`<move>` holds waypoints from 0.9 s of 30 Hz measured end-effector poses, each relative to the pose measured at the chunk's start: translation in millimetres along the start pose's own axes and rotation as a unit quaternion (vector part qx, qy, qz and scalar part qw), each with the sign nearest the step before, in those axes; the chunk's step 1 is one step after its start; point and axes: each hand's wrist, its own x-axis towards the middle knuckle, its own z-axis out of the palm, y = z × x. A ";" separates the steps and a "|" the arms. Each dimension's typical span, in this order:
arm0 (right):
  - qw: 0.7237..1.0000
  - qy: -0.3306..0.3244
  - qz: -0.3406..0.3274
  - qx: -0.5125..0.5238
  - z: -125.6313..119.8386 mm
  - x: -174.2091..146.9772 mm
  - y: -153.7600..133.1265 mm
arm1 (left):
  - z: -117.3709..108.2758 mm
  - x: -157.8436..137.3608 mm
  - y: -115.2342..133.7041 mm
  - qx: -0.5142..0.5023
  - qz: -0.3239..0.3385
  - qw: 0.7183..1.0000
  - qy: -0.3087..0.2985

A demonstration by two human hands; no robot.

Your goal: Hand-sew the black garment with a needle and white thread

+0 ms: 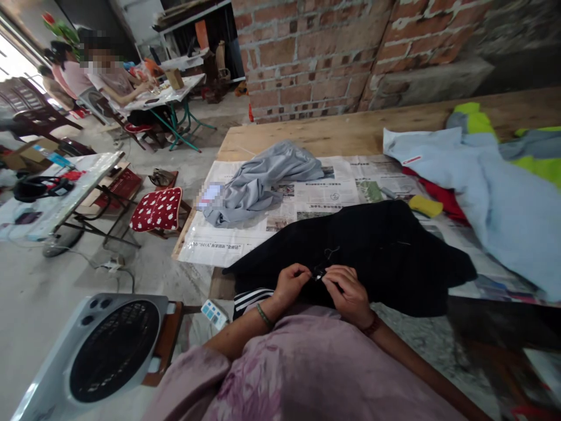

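Observation:
A black garment (pixel 363 245) with white stripes at its left end lies over the table's near edge and my lap. Above it, my left hand (pixel 291 285) pinches a bit of the black cloth between thumb and fingertips. Close beside it, my right hand (pixel 348 291) is closed, fingertips together; what it grips is too small to make out. Between the fingertips shows a small dark piece with a whitish spot (pixel 319 275). A loose pale thread (pixel 332 252) curls on the cloth just beyond.
Newspaper (pixel 219 245) covers part of the wooden table (pixel 245 135). Grey cloth (pixel 267 181) lies at the far left, a light blue garment (pixel 477 181) and yellow sponge-like piece (pixel 425 206) at right. Left are a fan (pixel 116 351), a cushioned stool (pixel 156 209) and seated people (pixel 109 76).

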 end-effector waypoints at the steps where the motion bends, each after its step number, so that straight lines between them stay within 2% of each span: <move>1: 1.000 0.000 0.006 0.002 0.2 0.7 -0.1 | 0.0 -1.2 0.6 0.008 0.018 1.000 -0.008; 7: 0.998 0.017 0.058 0.013 2.5 -1.7 4.2 | -4.5 -10.0 3.6 0.073 0.126 0.989 0.004; 11: 0.997 0.032 0.070 0.006 4.6 -3.8 5.9 | -6.8 -15.4 6.1 0.153 0.228 0.962 -0.006; 13: 0.997 0.034 0.064 0.003 5.7 -3.7 5.2 | -5.2 -17.4 7.7 0.183 0.255 0.949 -0.009; 19: 0.998 0.031 0.046 -0.006 7.2 -2.0 2.1 | 2.6 -15.6 8.6 0.249 0.245 0.937 0.017; 22: 0.998 0.035 0.048 -0.011 6.1 -0.8 1.0 | 4.0 -12.6 6.0 0.213 0.233 0.949 0.010; 27: 1.000 0.011 0.011 -0.021 4.5 5.0 -0.9 | 5.1 -9.6 4.3 0.163 0.161 0.973 0.009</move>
